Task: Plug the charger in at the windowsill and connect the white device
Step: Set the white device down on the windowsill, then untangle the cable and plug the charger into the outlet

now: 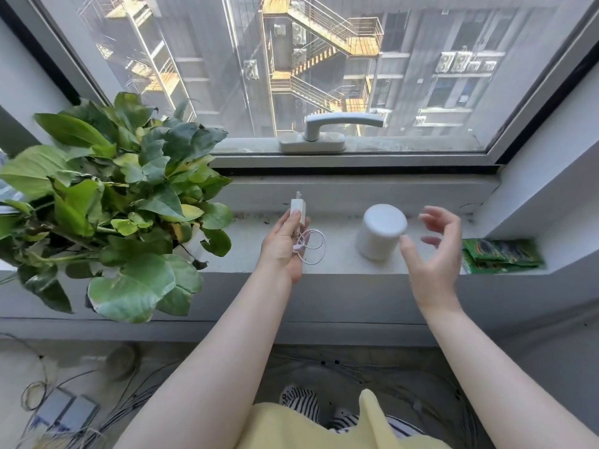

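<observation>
My left hand holds a white charger over the windowsill, prongs pointing up and away. Its thin white cable hangs in loose coils from the same hand. A white cylindrical device stands upright on the sill to the right of the charger. My right hand hovers just right of the device, fingers spread and curved, holding nothing and slightly blurred. No socket shows on the sill itself.
A large leafy potted plant fills the sill's left end. Green packets lie at the right end. A window handle sits on the frame behind. Several cables and grey boxes lie on the floor below left.
</observation>
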Available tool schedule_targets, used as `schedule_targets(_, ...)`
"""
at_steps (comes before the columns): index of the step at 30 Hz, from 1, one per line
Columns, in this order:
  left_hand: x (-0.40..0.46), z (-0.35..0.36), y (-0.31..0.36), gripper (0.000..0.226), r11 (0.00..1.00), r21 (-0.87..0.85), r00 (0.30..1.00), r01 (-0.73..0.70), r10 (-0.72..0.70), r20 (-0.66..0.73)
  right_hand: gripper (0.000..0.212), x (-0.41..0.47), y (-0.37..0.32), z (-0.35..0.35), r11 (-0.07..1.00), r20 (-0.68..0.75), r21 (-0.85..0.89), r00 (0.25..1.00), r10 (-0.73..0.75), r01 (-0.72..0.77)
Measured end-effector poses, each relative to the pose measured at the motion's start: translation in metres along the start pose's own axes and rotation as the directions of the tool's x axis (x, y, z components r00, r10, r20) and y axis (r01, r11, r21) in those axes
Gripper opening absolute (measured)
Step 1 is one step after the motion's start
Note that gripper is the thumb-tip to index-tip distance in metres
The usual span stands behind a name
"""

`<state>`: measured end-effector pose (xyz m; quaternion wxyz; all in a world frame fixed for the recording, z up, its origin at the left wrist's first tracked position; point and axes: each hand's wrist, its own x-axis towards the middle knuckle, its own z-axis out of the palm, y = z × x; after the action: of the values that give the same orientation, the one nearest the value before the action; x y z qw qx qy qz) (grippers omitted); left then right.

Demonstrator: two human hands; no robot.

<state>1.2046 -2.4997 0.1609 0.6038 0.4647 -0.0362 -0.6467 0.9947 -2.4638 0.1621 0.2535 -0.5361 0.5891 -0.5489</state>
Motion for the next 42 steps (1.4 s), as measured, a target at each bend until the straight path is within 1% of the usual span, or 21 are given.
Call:
schedule_targets(1, -0.001, 0.001, 0.001, 0.027, 1.0, -0.017, 1.0, 0.014, -0.014, 0.014, 0.038, -0.004, -0.012, 0.004, 0.997, 0.019, -0.025, 0.997, -0.075, 0.076)
schedule_targets(2, -0.001, 0.003, 0.002, 0.029, 0.999, -0.031, 0.999, 0.031, -0.03, 0.024, 0.028, -0.006, -0.022, 0.012, 0.989, 0.089, -0.039, 0.986, -0.139, 0.143)
schedule_targets(4, -0.003, 0.006, 0.003, 0.029, 0.996, -0.042, 0.996, 0.073, -0.071, 0.045, 0.016, -0.008, -0.033, 0.037, 0.961, 0.296, -0.088, 0.928, -0.225, 0.261)
schedule_targets(6, -0.006, 0.009, 0.003, 0.022, 0.993, -0.04, 0.991, 0.114, -0.11, 0.073, 0.016, -0.009, -0.035, 0.065, 0.929, 0.447, -0.14, 0.859, -0.249, 0.342)
schedule_targets(7, -0.007, 0.009, 0.003, 0.018, 0.991, -0.034, 0.988, 0.132, -0.129, 0.085, 0.016, -0.009, -0.034, 0.076, 0.921, 0.481, -0.158, 0.842, -0.243, 0.355)
schedule_targets(11, -0.012, 0.01, 0.008, 0.018, 0.988, -0.029, 0.982, 0.152, -0.148, 0.118, 0.014, -0.008, -0.029, 0.094, 0.93, 0.514, -0.166, 0.834, -0.202, 0.328)
schedule_targets(14, -0.014, 0.009, 0.013, 0.021, 0.989, -0.012, 0.977, 0.148, -0.144, 0.156, 0.011, -0.008, -0.03, 0.094, 0.928, 0.552, -0.158, 0.809, -0.201, 0.338)
schedule_targets(17, -0.013, 0.004, 0.013, 0.021, 0.986, 0.0, 0.972, 0.166, -0.164, 0.169, 0.011, -0.011, -0.029, 0.093, 0.932, 0.534, -0.151, 0.821, -0.203, 0.329)
schedule_targets(21, -0.014, 0.003, 0.014, 0.02, 0.987, -0.017, 0.974, 0.16, -0.154, 0.168, 0.01, -0.015, -0.028, 0.09, 0.985, 0.518, -0.01, 0.844, -0.143, 0.173)
schedule_targets(24, -0.015, 0.003, 0.015, 0.019, 0.987, -0.03, 0.972, 0.158, -0.15, 0.182, 0.01, -0.018, -0.028, 0.086, 0.999, 0.519, 0.031, 0.854, -0.046, 0.036)
schedule_targets(26, -0.014, 0.002, 0.014, 0.02, 0.988, -0.014, 0.967, 0.157, -0.151, 0.205, 0.012, -0.018, -0.028, 0.083, 0.991, 0.515, 0.085, 0.856, 0.044, -0.102)
schedule_targets(29, -0.011, -0.001, 0.012, 0.019, 0.992, -0.006, 0.971, 0.127, -0.123, 0.207, 0.015, -0.017, -0.031, 0.078, 0.93, 0.529, 0.158, 0.824, 0.203, -0.33)
schedule_targets(31, -0.011, -0.001, 0.01, 0.019, 0.992, -0.005, 0.968, 0.129, -0.125, 0.22, 0.023, -0.016, -0.036, 0.078, 0.852, 0.516, 0.201, 0.792, 0.327, -0.482)
schedule_targets(32, -0.011, -0.001, 0.01, 0.019, 0.991, 0.002, 0.965, 0.131, -0.128, 0.227, 0.027, -0.015, -0.038, 0.078, 0.796, 0.504, 0.232, 0.769, 0.393, -0.559)
schedule_targets(34, -0.012, -0.001, 0.009, 0.02, 0.991, 0.026, 0.959, 0.134, -0.136, 0.249, 0.028, -0.011, -0.043, 0.08, 0.646, 0.5, 0.296, 0.69, 0.523, -0.703)
schedule_targets(36, -0.011, -0.002, 0.01, 0.022, 0.99, 0.058, 0.955, 0.125, -0.136, 0.263, 0.016, -0.005, -0.045, 0.081, 0.491, 0.532, 0.334, 0.591, 0.606, -0.805)
schedule_targets(37, -0.011, -0.003, 0.011, 0.023, 0.991, 0.066, 0.955, 0.118, -0.131, 0.266, 0.021, -0.003, -0.044, 0.081, 0.433, 0.55, 0.338, 0.549, 0.63, -0.836)
schedule_targets(38, -0.011, -0.003, 0.012, 0.025, 0.992, 0.063, 0.956, 0.112, -0.125, 0.266, 0.027, -0.001, -0.044, 0.081, 0.401, 0.57, 0.328, 0.517, 0.638, -0.856)
schedule_targets(39, -0.011, -0.003, 0.013, 0.028, 0.992, 0.055, 0.957, 0.112, -0.123, 0.264, 0.03, 0.0, -0.044, 0.081, 0.405, 0.586, 0.305, 0.505, 0.634, -0.862)
schedule_targets(40, -0.01, -0.003, 0.014, 0.03, 0.992, 0.048, 0.957, 0.118, -0.126, 0.262, 0.028, 0.0, -0.045, 0.081, 0.427, 0.607, 0.269, 0.496, 0.621, -0.863)
schedule_targets(42, -0.011, -0.003, 0.015, 0.025, 0.989, 0.057, 0.958, 0.134, -0.144, 0.246, 0.021, 0.0, -0.046, 0.083, 0.476, 0.648, 0.199, 0.479, 0.592, -0.857)
